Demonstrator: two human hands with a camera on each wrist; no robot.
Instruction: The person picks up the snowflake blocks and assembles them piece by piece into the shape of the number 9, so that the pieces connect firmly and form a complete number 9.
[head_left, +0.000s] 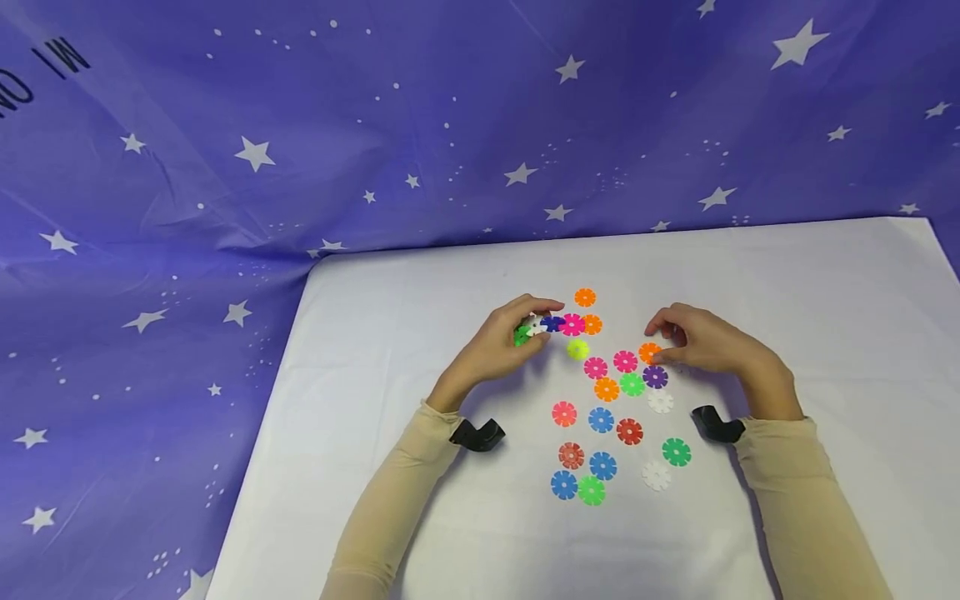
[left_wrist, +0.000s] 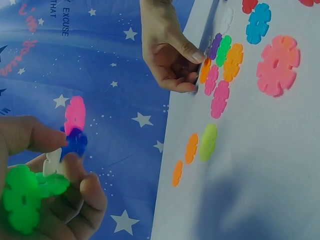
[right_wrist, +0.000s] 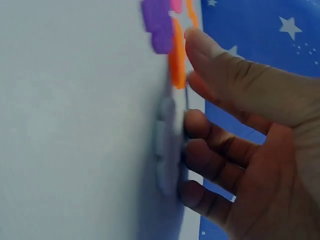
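Note:
A joined chain of notched discs is pinched by the left hand [head_left: 504, 337]; green discs [left_wrist: 22, 199], a white one, a dark blue disc [left_wrist: 75, 143] and a pink disc [left_wrist: 75, 114] show in it. The thumb and a finger of that hand close around the blue and white part. The right hand [head_left: 701, 337] is at an orange disc [head_left: 649, 353], its thumb over the disc's edge and its fingers bent above the table. A purple disc [head_left: 655, 377] lies just below. Whether the right hand grips the orange disc cannot be told.
Loose discs lie flat between and below the hands, among them a yellow disc [head_left: 577, 349], a red disc [head_left: 629, 432] and a green disc [head_left: 677, 452]. The white tabletop [head_left: 375, 333] meets a blue star-patterned cloth [head_left: 450, 125] behind. Black straps are at both wrists.

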